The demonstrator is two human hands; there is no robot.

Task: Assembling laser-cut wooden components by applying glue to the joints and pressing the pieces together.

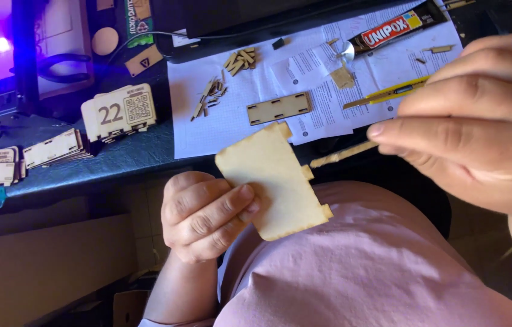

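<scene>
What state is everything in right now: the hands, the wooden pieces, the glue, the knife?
Left hand: closed on the flat wooden panel.
Wooden panel: held up, tilted, tabs on its right edge.
Right hand: pinching a thin wooden stick.
Wooden stick: held near the panel, not touching.
Glue tube: lying on the paper; cap state unclear.
Yellow knife: lying flat on paper.
Slotted wooden strip: lying flat, loose.
Small wooden box: assembled, standing.

Dark desk [116,158], violet lamp glow [0,43], perhaps tiled floor [141,242].
</scene>
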